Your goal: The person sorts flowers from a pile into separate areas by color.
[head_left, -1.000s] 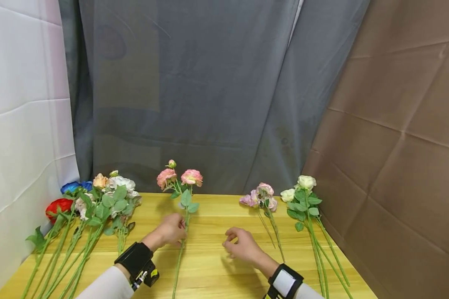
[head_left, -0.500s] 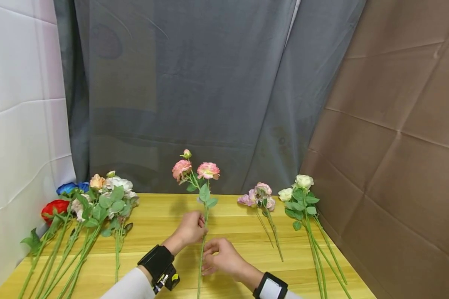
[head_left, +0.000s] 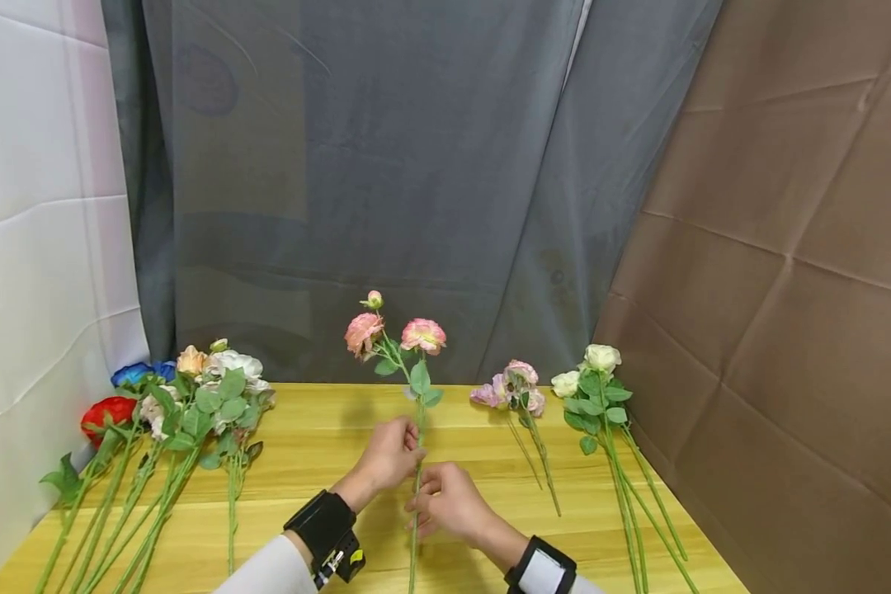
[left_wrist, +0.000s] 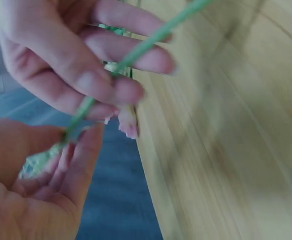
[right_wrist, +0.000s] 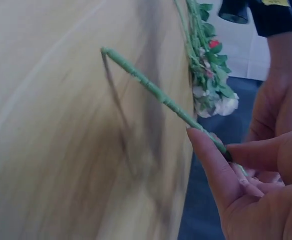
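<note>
Upright in front of me stands a long-stemmed pink flower (head_left: 423,335) with two open blooms, a small bud and a few green leaves. My left hand (head_left: 390,452) pinches its green stem (left_wrist: 147,45) between thumb and fingers, below the leaves. Lower down, my right hand (head_left: 451,500) has its thumb and fingertips on the same stem. The right wrist view shows that thumb and forefinger pinching it, with the bare stem end reaching out over the wood. Both hands appear close together in the left wrist view, the right one nearer the stem's lower end.
At left on the wooden table (head_left: 304,404) lie several flowers, among them a red one (head_left: 109,417), blue ones (head_left: 134,374) and white ones (head_left: 238,363). Mauve flowers (head_left: 521,375) and cream roses (head_left: 601,358) lie at right. Grey, white and brown cloths surround the table.
My left hand has carried the pink flower to the right, toward the middle. My right hand has moved left and taken hold of the stem below the left hand.
</note>
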The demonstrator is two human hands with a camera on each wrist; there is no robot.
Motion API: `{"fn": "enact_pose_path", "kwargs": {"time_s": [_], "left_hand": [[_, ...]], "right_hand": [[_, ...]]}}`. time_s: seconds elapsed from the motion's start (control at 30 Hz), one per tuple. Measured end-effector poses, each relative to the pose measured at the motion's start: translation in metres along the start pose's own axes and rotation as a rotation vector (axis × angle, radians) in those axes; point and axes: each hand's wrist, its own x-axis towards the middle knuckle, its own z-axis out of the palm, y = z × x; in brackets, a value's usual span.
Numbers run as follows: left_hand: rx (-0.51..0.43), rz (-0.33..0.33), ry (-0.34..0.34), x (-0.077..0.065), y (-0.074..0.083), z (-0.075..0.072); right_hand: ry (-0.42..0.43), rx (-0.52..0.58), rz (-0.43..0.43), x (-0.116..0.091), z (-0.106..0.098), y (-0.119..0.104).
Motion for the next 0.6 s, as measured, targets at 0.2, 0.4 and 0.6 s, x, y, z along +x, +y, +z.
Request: {"fn": "enact_pose_path", "kwargs": {"time_s": [0.2,0.4,0.6], "left_hand": [[0.112,0.036,-0.025,-0.011,-0.015,-0.015],[0.219,-0.036,0.034,-0.023,-0.033,-0.059],[0.364,-0.040,0.072,-0.039,-0.055,-0.115]], "right_hand": [[0.056,-0.085,-0.018,-0.005,-0.030,0.001],[0.173,-0.247,-0.043,-0.017,-0.086,0.009],[0.273,-0.346,0.041,-0.030,-0.132,0.022]]}}
